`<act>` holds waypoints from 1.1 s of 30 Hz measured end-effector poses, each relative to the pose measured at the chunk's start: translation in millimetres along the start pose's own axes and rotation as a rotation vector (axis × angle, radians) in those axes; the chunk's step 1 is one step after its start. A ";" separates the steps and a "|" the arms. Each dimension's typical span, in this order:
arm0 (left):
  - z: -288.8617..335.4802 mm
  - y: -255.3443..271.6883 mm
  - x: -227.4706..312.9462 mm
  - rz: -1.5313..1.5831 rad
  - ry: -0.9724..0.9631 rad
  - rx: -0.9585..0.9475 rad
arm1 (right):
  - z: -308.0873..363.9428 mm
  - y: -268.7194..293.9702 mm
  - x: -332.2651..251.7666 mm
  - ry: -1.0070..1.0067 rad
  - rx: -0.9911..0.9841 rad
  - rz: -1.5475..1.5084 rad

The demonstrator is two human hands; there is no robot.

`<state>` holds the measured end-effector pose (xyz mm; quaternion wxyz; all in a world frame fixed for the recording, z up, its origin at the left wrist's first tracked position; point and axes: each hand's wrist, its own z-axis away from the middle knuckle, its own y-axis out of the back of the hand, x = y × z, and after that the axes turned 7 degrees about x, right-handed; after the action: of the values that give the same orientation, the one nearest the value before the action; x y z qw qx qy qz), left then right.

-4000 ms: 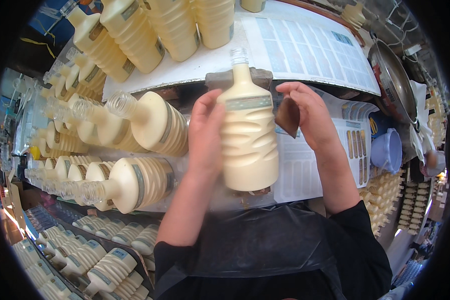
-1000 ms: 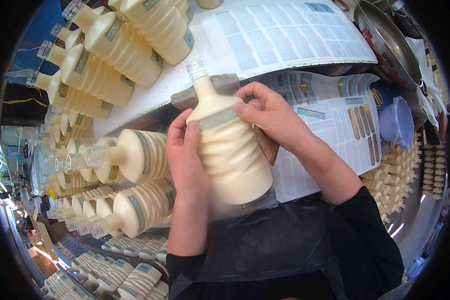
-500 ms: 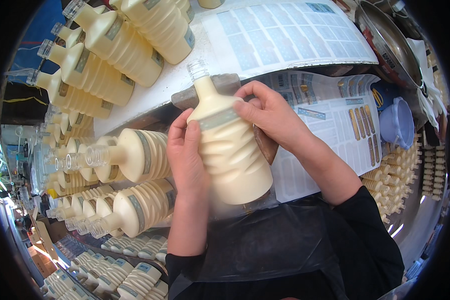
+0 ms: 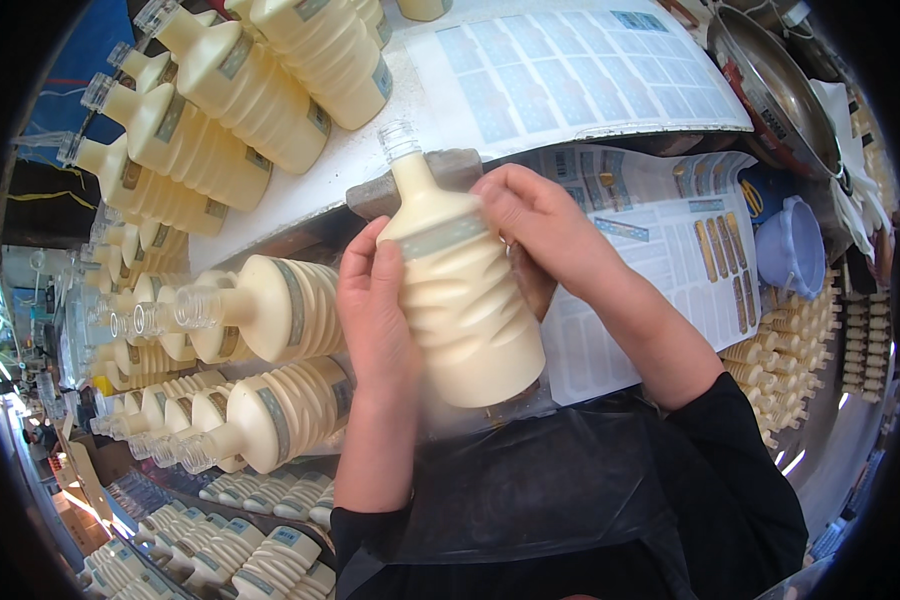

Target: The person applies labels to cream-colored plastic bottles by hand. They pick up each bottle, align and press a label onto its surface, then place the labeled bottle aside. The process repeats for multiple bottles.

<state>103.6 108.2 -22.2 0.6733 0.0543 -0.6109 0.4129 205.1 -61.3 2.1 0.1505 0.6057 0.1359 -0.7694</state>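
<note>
Cream bottle [image 4: 480, 365] seen just below grey block [image 4: 372, 192]; left side is held by left hand [image 4: 374, 300]. Judged rigid, smooth, breakable; best taken at the ribs [image 4: 458, 290]. At right, brown flat tool [image 4: 539, 290] is gripped by right hand [image 4: 548, 228].

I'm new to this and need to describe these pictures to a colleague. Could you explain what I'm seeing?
There is no machine: these are a person's bare hands. The pictures come from a wide fisheye camera on the head, looking down, so straight edges bend.

The left hand touches one side of a cream bottle, near its grey band. The right hand is at the other side, with a brown piece in it, partly hidden.

Around them are more bottles to the left, a sheet of labels to the right, and a purple bucket beyond it.
</note>
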 end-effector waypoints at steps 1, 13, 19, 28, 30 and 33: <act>0.8 0.0 2.4 0.037 0.029 -0.018 | -3.0 4.1 1.3 0.027 0.007 -0.031; 1.8 2.3 1.4 0.051 0.039 -0.055 | 32.1 -0.8 0.2 0.386 0.359 0.234; 6.3 1.2 8.9 0.159 0.136 -0.065 | 45.7 -11.7 -2.9 1.278 0.187 0.668; 13.3 -0.7 8.6 0.285 0.169 -0.079 | 54.0 -54.1 -33.3 1.441 0.080 0.884; 12.8 3.1 6.2 0.362 0.192 -0.125 | 52.2 -60.1 -38.7 1.446 0.103 0.903; 16.3 -0.4 9.4 0.371 0.208 -0.115 | 53.0 -64.6 -41.8 1.377 0.064 1.010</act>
<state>90.3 103.1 -9.8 0.6473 -0.1403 -0.5603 0.4974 141.6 -20.0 56.6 0.3421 0.9302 -0.1110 -0.0737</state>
